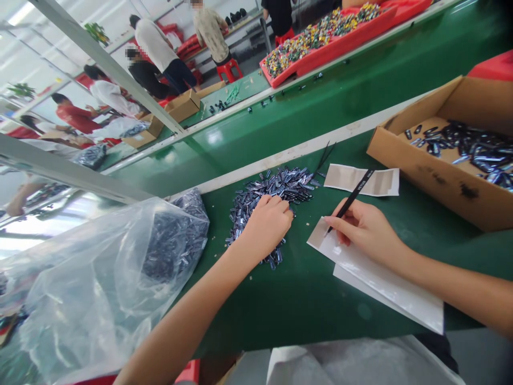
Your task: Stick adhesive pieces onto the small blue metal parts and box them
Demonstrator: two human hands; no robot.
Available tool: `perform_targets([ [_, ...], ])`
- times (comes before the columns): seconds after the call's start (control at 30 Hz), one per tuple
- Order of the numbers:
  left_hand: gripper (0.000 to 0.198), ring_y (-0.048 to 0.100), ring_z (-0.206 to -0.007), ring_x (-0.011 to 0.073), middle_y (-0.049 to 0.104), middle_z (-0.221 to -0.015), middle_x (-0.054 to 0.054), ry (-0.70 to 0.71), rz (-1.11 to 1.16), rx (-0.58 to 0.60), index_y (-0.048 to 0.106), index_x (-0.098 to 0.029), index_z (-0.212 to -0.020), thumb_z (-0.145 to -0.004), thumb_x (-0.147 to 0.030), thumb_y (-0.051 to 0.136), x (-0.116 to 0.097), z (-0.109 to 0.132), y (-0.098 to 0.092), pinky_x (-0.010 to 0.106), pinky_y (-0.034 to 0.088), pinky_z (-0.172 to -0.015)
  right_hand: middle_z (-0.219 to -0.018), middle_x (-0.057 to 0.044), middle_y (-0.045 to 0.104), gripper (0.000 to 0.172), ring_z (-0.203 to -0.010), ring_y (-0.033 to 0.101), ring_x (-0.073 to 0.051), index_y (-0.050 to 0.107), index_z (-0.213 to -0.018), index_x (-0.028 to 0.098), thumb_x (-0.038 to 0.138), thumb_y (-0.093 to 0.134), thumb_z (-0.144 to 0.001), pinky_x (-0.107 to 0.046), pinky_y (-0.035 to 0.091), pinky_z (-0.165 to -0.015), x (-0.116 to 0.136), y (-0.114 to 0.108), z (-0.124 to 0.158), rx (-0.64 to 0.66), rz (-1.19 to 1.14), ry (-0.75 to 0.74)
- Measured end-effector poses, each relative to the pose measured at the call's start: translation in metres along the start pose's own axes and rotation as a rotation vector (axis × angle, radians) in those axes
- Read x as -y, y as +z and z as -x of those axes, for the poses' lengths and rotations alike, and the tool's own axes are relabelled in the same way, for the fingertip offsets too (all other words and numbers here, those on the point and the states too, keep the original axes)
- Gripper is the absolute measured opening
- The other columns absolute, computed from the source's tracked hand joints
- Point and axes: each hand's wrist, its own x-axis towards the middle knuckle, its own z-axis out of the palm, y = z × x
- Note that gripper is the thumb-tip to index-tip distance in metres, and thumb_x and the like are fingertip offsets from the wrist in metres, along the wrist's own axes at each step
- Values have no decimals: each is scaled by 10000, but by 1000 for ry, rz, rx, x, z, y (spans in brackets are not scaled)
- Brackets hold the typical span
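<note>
Clear plastic bag (100, 278) slumps at the left of the green table (316, 305), packed with small dark metal parts (174, 240). A cardboard box (441, 187) at the right holds a spread of similar parts (468, 149). A loose pile of parts (272, 184) lies between them, with the curled left hand (266, 224) resting on it; whether it grips any cannot be told. The right hand (366, 230) pinches narrowly around black tweezers (350, 200), their tips at a white sheet (352, 256).
</note>
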Motion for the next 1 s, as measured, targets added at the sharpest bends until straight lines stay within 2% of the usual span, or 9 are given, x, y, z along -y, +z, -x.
perform_targets([
  [0.2, 210, 562, -847, 217, 619, -857, 95, -40, 24, -22, 628, -107, -812, -888, -117, 432, -3, -5, 5, 356, 380, -769, -491, 45, 547, 187, -435, 545, -142, 512, -706, 214, 319, 611, -825, -273, 408, -435, 0, 0, 0, 0, 3, -6],
  [0.3, 179, 587, -867, 210, 638, -883, 93, -106, 209, -44, 618, -108, -811, -858, -93, 446, -4, -5, -1, 353, 421, -791, -509, 39, 573, 183, -462, 570, -146, 525, -716, 211, 328, 612, -828, -276, 436, -467, -3, 0, 0, -4, 0, 7],
  [0.4, 103, 620, -804, 163, 665, -838, 52, -251, 643, -86, 610, -127, -799, -803, -98, 511, -11, 0, -9, 295, 475, -757, -593, 15, 630, 171, -549, 632, -166, 550, -734, 205, 333, 630, -815, -294, 487, -537, -3, -1, 0, -43, -11, 10],
  [0.5, 43, 654, -748, 139, 682, -789, 37, -403, 1152, -50, 609, -132, -789, -762, -131, 576, -27, 7, -11, 262, 526, -730, -657, -6, 658, 172, -620, 668, -192, 568, -732, 202, 337, 653, -796, -313, 514, -577, 1, -3, 1, -81, -23, 10],
  [0.6, 158, 682, -718, 151, 686, -788, 57, -572, 1618, 15, 609, -111, -886, -736, -159, 618, -47, 11, -2, 279, 562, -707, -687, -25, 689, 176, -643, 674, -196, 572, -722, 205, 342, 657, -793, -310, 531, -585, 7, -6, 3, -79, -67, 29],
  [0.7, 224, 688, -666, 154, 682, -757, 69, -702, 1949, 44, 612, -78, -912, -710, -163, 657, -63, 11, 9, 289, 572, -688, -718, -28, 712, 170, -666, 679, -186, 572, -719, 210, 339, 649, -798, -302, 550, -611, 11, -6, 5, -14, -144, 33],
  [0.8, 248, 690, -653, 166, 680, -725, 77, -743, 2078, 28, 630, -61, -877, -672, -175, 713, -70, 10, 13, 301, 571, -691, -689, -18, 695, 175, -643, 674, -185, 565, -708, 210, 337, 656, -787, -303, 550, -583, 10, -3, 6, 24, -167, 14],
  [1.0, 247, 690, -644, 173, 681, -715, 79, -746, 2129, 11, 643, -53, -850, -654, -173, 737, -73, 9, 14, 313, 571, -687, -698, -18, 654, 158, -646, 656, -175, 569, -710, 195, 307, 645, -794, -291, 539, -569, 7, 0, 7, 32, -118, -12],
])
